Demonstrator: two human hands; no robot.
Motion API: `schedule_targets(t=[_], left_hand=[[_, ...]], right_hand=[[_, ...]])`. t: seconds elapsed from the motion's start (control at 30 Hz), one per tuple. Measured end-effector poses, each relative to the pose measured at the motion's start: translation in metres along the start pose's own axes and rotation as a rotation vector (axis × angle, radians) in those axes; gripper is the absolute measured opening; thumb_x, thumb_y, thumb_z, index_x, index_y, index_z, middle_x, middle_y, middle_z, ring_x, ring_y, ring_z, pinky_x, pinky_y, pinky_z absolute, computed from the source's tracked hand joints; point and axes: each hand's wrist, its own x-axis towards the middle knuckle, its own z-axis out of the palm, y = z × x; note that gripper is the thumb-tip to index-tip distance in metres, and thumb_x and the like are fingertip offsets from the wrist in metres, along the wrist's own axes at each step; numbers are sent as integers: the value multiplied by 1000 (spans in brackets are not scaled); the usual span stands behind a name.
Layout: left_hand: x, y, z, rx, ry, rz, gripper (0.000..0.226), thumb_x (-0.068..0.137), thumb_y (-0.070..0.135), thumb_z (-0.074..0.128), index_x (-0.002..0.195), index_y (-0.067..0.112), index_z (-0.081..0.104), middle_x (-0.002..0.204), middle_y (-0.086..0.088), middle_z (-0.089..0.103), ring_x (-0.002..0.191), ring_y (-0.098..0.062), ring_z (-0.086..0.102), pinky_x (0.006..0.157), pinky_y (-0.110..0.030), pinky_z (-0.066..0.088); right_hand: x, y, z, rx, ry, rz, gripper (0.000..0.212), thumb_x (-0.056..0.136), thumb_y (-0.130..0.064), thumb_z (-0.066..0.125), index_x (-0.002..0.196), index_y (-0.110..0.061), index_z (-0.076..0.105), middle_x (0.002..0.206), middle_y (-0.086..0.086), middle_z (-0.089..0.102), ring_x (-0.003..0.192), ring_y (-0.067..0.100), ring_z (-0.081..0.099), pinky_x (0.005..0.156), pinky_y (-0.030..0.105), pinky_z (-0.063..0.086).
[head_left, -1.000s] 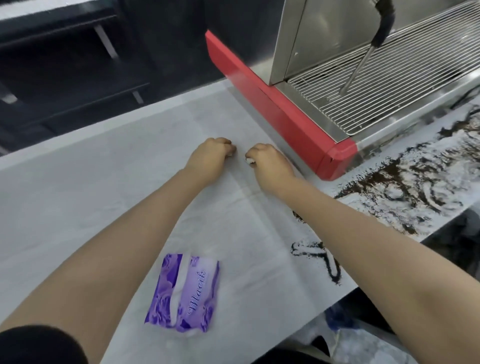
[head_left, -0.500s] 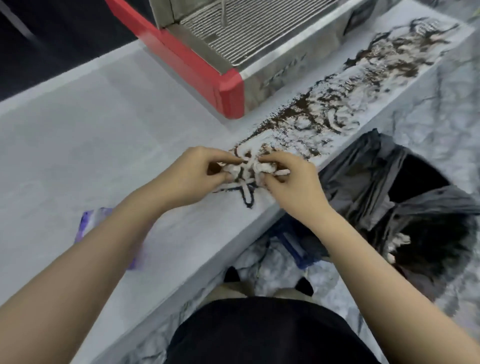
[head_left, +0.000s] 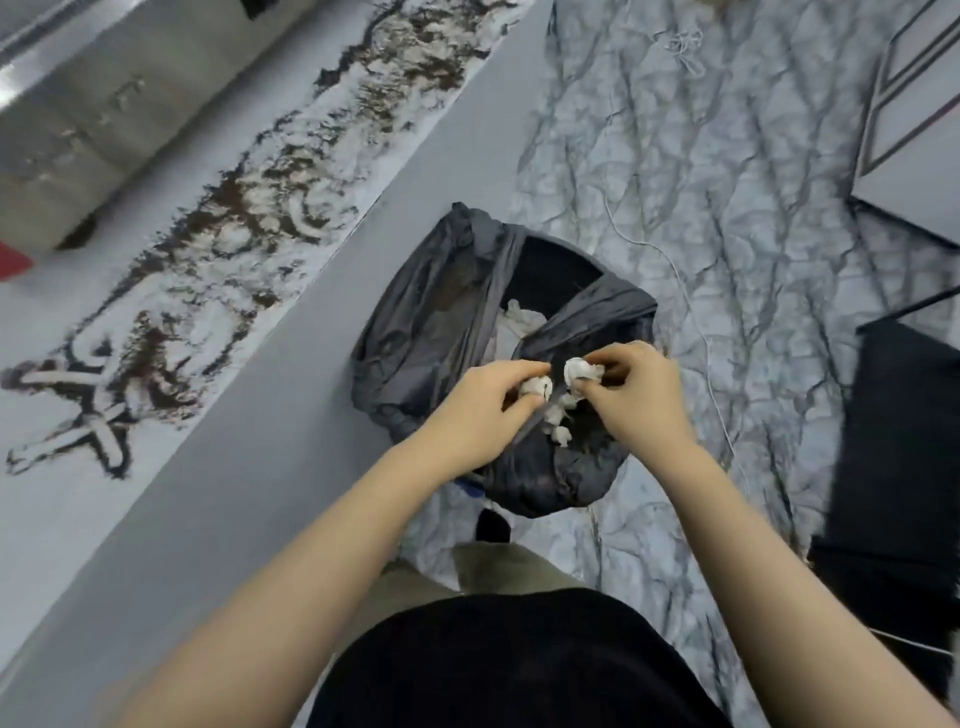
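Now both hands are over the bin, forearms bare and reaching forward and down. The left hand is curled, thumb and fingertips pinching the left wad of white tissue. The right hand is curled the same way and pinches the right wad, held a little higher. The two wads sit just beside each other with a thin gap between them, right above the near side of the bin bag. White scraps show just under the hands against the black plastic; I cannot tell whether they lie in the bag or hang in the air. The bag is black and crumpled, its mouth open, with more crumpled paper inside toward the back. It stands on the marble-patterned floor, just beside the edge of the counter. The counter is pale grey and runs diagonally along the left. Coffee grounds are smeared along it in a long brown band with pale wipe streaks through them. A steel machine sits at the top left, close to the grounds. A thin white cord trails over the floor past the bag. A dark cabinet stands to the right, well apart from the bag. A dark shoe rests near the base of the bag.
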Motion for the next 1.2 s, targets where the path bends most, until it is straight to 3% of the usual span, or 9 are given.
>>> schedule_targets(t=[0.07,0.17,0.27,0.33,0.43,0.57,0.8,1.03,1.2], left_hand=[[28,-7,35,55,-82,-34,49,101,26,54,148,20,44,147,0,50,134,-14,48,109,-29,41],[54,-24,71,181,-283,-165,70,101,33,52,158,21,14,165,-4,16,152,-24,17,121,-38,24],[55,-31,74,159,-250,-193,75,99,39,54,158,28,8,166,-1,8,153,-25,12,122,-44,23],[43,-27,58,145,-137,-154,72,98,41,56,157,28,17,164,2,19,151,-19,18,121,-42,26],[11,-18,20,172,96,-102,58,98,39,56,151,24,38,152,5,44,141,-14,34,117,-33,31],[-50,-17,-42,182,467,-137,41,99,33,57,138,22,56,134,8,59,126,-10,45,108,-26,35],[-193,-48,-123,234,952,-338,33,98,30,60,130,23,63,123,12,63,113,-7,51,99,-23,40],[-335,-85,-180,313,1346,-456,34,94,27,67,127,19,65,124,16,61,119,-3,50,105,-28,42],[-409,-118,-215,294,1351,-599,68,82,50,74,141,24,51,140,12,54,131,-10,44,106,-19,33]], right_hand=[[11,28,3,-9,-94,55,37,75,-12,76,110,-18,67,103,-1,65,98,17,63,86,32,54],[20,53,6,-73,-359,127,71,76,-11,76,140,-16,45,142,4,48,132,21,43,110,36,38],[24,54,3,-37,-332,50,59,87,-15,66,141,-18,44,143,1,48,133,20,43,109,32,37],[25,38,0,9,-276,-34,46,92,-18,60,137,-19,48,136,0,54,126,17,49,103,26,39],[25,-8,2,121,-244,-180,37,95,-21,56,132,-20,53,126,-1,60,114,14,56,98,34,49],[16,-93,21,268,-322,-416,32,97,-21,54,128,-21,55,121,-6,60,104,9,59,92,35,52],[-36,-243,95,383,-608,-757,28,98,-20,53,125,-20,58,118,-9,61,109,8,57,95,34,50],[-127,-364,180,466,-746,-985,21,94,-20,57,113,-17,65,108,-8,67,98,7,61,87,34,53],[-172,-426,230,310,-750,-1198,27,90,-13,59,115,-22,64,115,-9,65,106,12,56,90,28,47]])
